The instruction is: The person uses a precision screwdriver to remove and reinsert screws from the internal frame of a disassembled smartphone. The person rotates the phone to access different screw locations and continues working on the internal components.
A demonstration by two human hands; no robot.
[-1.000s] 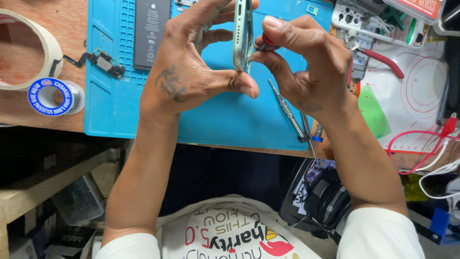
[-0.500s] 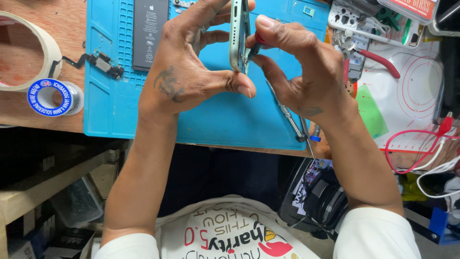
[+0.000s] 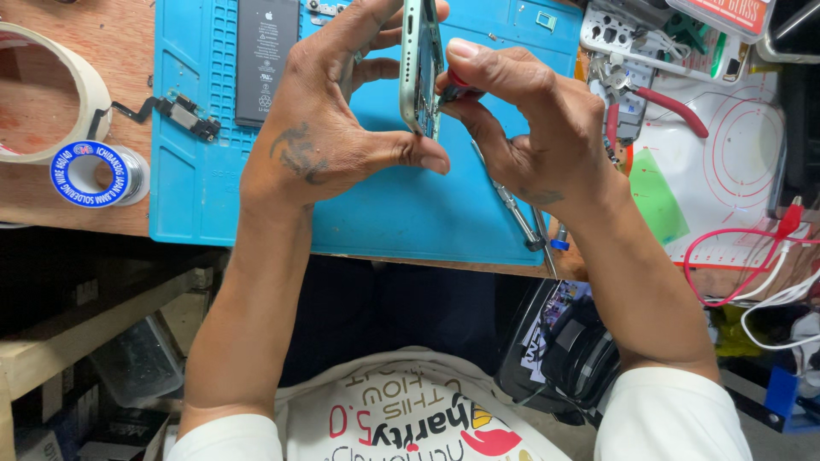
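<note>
Sleeves and shirt front at the lower edge are yours, cut off by the frame; below the bench (image 3: 51,196) lie dark shelving and a black bag (image 3: 572,350), hard to make out. Your left hand (image 3: 333,137) grips a phone chassis (image 3: 420,68) edge-on, thumb under it and fingers behind, so its inside is hidden and its top is cut off. Your right hand (image 3: 530,128) pinches a small red-handled tool (image 3: 457,88) against the chassis; the tip is hidden. Both hands hover over a blue work mat (image 3: 384,213), where metal tweezers (image 3: 512,209) lie partly under your right wrist. Farther on the mat are a black battery (image 3: 266,51) and a small flex part (image 3: 184,115). To the left sit a solder reel (image 3: 90,173) and a tape roll (image 3: 51,85), half out of view; to the right, red-handled pliers (image 3: 675,107) and red and white cables (image 3: 752,265).
</note>
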